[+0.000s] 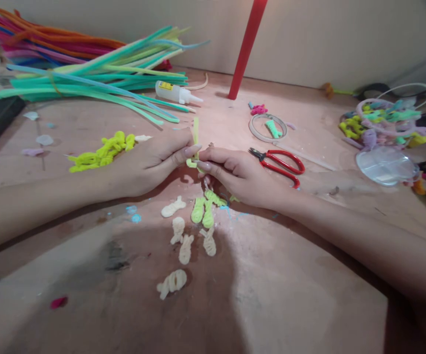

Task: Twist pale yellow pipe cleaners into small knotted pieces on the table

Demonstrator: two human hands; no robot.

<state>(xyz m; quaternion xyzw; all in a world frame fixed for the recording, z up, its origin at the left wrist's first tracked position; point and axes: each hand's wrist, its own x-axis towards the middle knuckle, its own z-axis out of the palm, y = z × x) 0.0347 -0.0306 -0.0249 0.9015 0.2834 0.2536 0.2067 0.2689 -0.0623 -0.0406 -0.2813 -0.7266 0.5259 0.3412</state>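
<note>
Twisting a pale green pipe cleaner (196, 132) into a small coiled shape, by the look of it, with the step midway: upper end of the stem sticking up straight above the grip, lower end being pinched and wound. Left hand (150, 160) and right hand (240, 173) meeting fingertip to fingertip over the worktop (301, 275), both clenched tight on the stem, thumbs pressing from the near side. Next move likely calling for a fresh pinch higher up and a steady turn, keeping the coil snug. Lying just below the grip: finished green twists (206, 209) and cream twists (183, 241). Resting to the right of the grip: red scissors (281, 164). Sitting beyond it to the left: glue bottle (178, 92).
</note>
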